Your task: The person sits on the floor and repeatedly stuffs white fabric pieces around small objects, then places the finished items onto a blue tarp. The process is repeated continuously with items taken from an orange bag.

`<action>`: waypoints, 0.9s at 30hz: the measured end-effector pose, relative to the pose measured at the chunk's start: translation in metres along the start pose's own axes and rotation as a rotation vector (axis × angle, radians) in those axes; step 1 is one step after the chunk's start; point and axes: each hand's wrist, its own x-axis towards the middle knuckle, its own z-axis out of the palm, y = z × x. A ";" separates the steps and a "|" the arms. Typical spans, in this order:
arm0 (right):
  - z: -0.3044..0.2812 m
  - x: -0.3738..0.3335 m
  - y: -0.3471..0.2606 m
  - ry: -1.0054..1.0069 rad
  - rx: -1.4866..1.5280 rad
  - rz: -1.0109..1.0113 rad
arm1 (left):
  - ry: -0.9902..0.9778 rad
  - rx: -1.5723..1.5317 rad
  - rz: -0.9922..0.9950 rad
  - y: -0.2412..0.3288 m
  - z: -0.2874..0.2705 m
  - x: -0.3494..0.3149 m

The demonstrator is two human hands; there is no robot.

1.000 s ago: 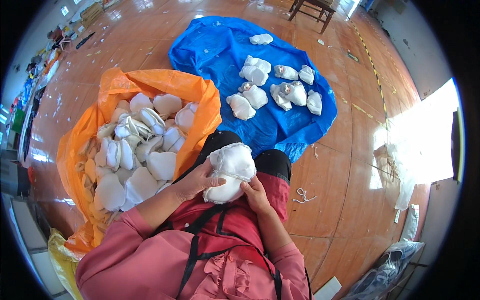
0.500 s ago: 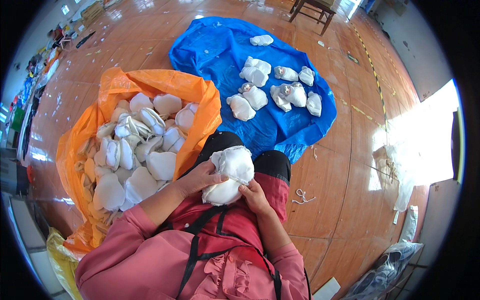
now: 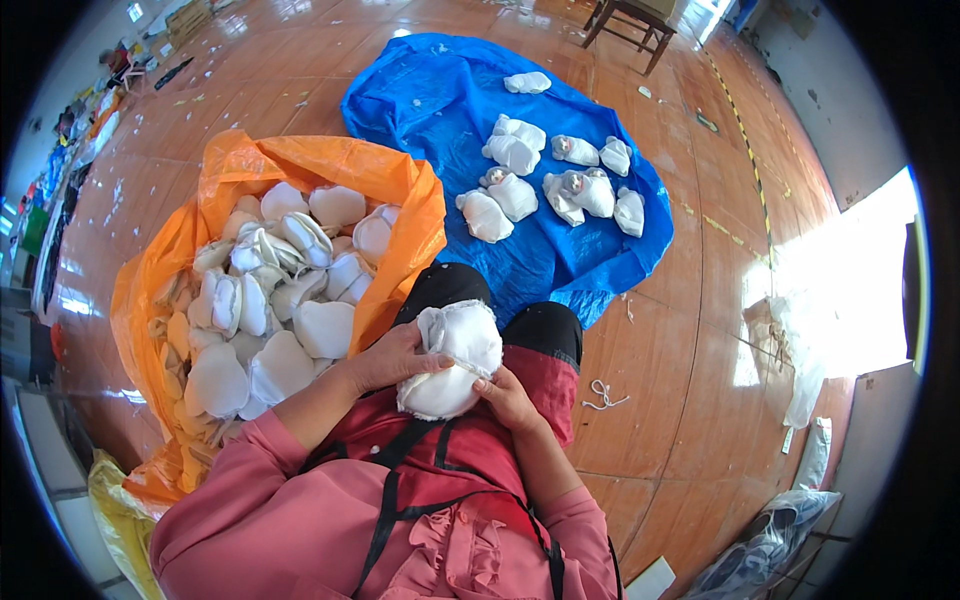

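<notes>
I sit on the floor with a white stuffed fabric piece (image 3: pixel 455 360) resting on my lap. My left hand (image 3: pixel 392 358) grips its left side, thumb over the top. From below on the right, my right hand (image 3: pixel 507 395) pinches its lower edge. To my left an orange plastic bag (image 3: pixel 300 160) lies open, filled with several similar white padded pieces (image 3: pixel 280 300). Ahead of my knees a blue tarp (image 3: pixel 430 100) is spread on the floor with several white bundled pieces (image 3: pixel 560 180) laid out on it.
Shiny wooden floor (image 3: pixel 680 350) all around. A scrap of white cord (image 3: pixel 603 394) lies by my right knee. White plastic bags (image 3: pixel 800 370) sit at the right in bright sunlight. A wooden stool (image 3: pixel 630 20) stands beyond the tarp. A yellow bag (image 3: pixel 115 510) lies behind the orange one.
My hands have shifted slightly on the white piece, turning it a little on my lap. Nothing else has moved.
</notes>
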 end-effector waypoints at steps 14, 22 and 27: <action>-0.005 0.007 -0.024 0.047 0.768 -0.295 | 0.280 -0.687 0.161 -0.003 -0.005 -0.014; -0.005 0.007 -0.025 0.092 0.788 -0.313 | 0.325 -0.690 0.133 -0.009 0.000 -0.009; -0.003 0.006 -0.027 0.081 0.787 -0.321 | 0.350 -0.619 0.090 -0.024 0.000 -0.004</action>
